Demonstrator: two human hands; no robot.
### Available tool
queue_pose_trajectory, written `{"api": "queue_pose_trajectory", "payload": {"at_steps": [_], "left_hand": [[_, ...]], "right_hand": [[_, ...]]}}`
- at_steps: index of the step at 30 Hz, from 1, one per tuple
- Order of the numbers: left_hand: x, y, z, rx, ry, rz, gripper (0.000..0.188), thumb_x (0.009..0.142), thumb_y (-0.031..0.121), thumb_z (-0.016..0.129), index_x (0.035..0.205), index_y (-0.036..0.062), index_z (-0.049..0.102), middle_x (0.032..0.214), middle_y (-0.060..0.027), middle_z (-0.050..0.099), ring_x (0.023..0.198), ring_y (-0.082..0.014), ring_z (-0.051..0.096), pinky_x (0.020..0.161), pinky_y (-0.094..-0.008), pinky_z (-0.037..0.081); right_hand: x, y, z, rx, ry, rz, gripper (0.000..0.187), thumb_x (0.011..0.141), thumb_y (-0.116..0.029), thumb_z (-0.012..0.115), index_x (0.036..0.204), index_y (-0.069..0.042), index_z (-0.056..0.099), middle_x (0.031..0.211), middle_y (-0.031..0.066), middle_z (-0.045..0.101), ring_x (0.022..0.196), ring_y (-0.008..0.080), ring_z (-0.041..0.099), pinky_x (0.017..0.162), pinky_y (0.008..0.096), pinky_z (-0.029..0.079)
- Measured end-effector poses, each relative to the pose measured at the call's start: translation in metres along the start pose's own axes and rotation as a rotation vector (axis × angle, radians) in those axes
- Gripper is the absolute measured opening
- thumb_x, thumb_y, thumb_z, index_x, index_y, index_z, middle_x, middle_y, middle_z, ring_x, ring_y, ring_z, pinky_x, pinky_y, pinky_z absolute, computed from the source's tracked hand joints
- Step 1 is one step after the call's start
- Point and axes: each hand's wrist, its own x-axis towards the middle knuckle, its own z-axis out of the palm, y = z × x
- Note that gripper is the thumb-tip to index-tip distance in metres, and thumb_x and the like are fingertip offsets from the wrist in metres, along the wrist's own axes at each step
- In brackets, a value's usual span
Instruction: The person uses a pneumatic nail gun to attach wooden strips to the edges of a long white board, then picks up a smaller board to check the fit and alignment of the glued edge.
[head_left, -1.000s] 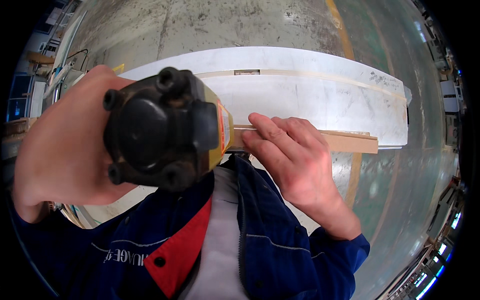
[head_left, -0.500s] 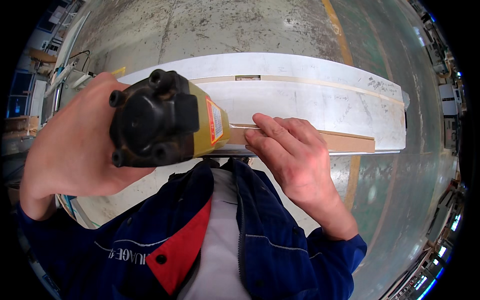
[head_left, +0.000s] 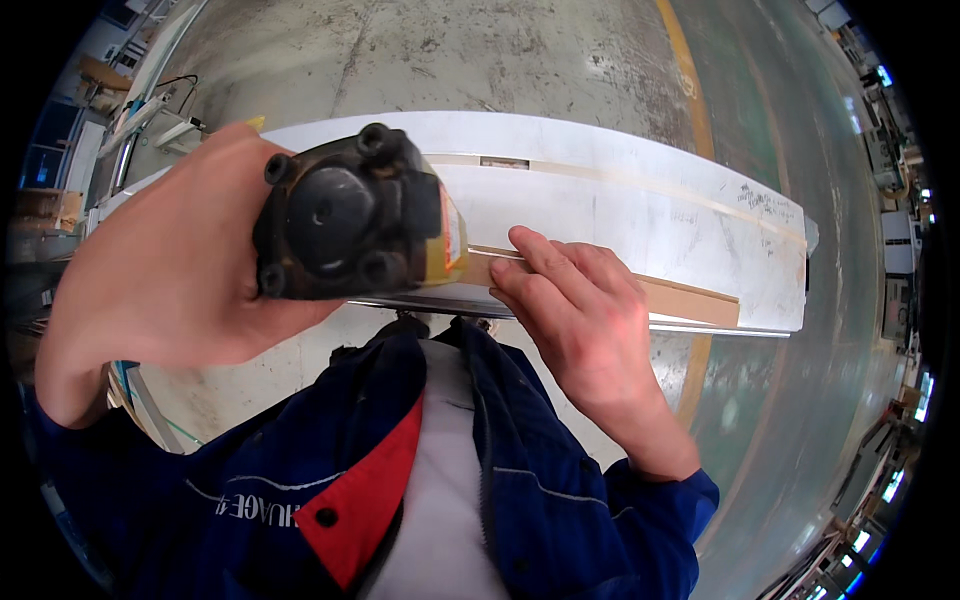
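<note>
Brown strip lies along near edge of white panel. Left hand closes around black-and-yellow power tool, seemingly supporting it over strip. Right hand, fingers together, rests on strip, likely steadying it; cannot tell if pinching.
</note>
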Motion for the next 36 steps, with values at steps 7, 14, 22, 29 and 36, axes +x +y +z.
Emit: {"api": "queue_pose_trajectory", "payload": {"at_steps": [7, 14, 22, 29, 36], "left_hand": [[-0.075, -0.017, 0.006, -0.382, 0.115, -0.149, 0.046, 0.065, 0.009, 0.085, 0.106, -0.0005, 0.067, 0.098, -0.0126, 0.068, 0.091, -0.0251, 0.064, 0.079, -0.0375, 0.048], [-0.130, -0.053, 0.036, -0.393, -0.031, -0.094, 0.065, 0.064, 0.010, 0.088, 0.120, 0.0004, 0.057, 0.099, -0.0108, 0.062, 0.087, -0.0244, 0.057, 0.076, -0.0357, 0.044], [-0.131, -0.073, 0.056, -0.356, 0.129, 0.108, 0.069, 0.063, -0.002, 0.082, 0.127, 0.0014, 0.055, 0.106, -0.0142, 0.065, 0.092, -0.0265, 0.058, 0.083, -0.0345, 0.046], [-0.108, -0.045, 0.051, -0.352, 0.153, 0.080, 0.074, 0.060, 0.006, 0.086, 0.127, 0.0000, 0.056, 0.107, -0.0146, 0.064, 0.095, -0.0270, 0.058, 0.084, -0.0338, 0.045], [-0.050, 0.021, 0.020, -0.217, 0.072, -0.032, 0.069, 0.059, 0.011, 0.090, 0.120, -0.0003, 0.060, 0.104, -0.0129, 0.064, 0.089, -0.0235, 0.060, 0.079, -0.0342, 0.046]], "right_hand": [[0.003, -0.008, 0.003, -0.013, 0.028, 0.047, 0.022, 0.075, -0.011, 0.078, 0.095, -0.006, 0.072, 0.113, 0.0119, 0.070, 0.084, 0.0255, 0.067, 0.073, 0.0363, 0.055], [-0.001, -0.011, 0.002, -0.114, 0.076, -0.002, 0.023, 0.073, -0.011, 0.082, 0.095, -0.007, 0.075, 0.110, 0.0104, 0.071, 0.077, 0.0255, 0.067, 0.068, 0.0368, 0.055], [-0.016, -0.022, -0.013, -0.193, 0.075, -0.022, 0.023, 0.075, -0.015, 0.078, 0.097, -0.009, 0.075, 0.106, 0.0104, 0.071, 0.088, 0.0281, 0.071, 0.077, 0.0382, 0.058], [-0.033, 0.003, -0.032, -0.223, 0.085, 0.064, 0.034, 0.073, -0.021, 0.080, 0.105, -0.011, 0.074, 0.108, 0.0084, 0.071, 0.086, 0.0273, 0.070, 0.077, 0.0374, 0.058], [-0.049, 0.053, -0.080, -0.157, 0.010, 0.068, 0.031, 0.073, -0.014, 0.080, 0.102, -0.009, 0.073, 0.108, 0.0073, 0.072, 0.081, 0.0262, 0.070, 0.070, 0.0368, 0.056]]}}
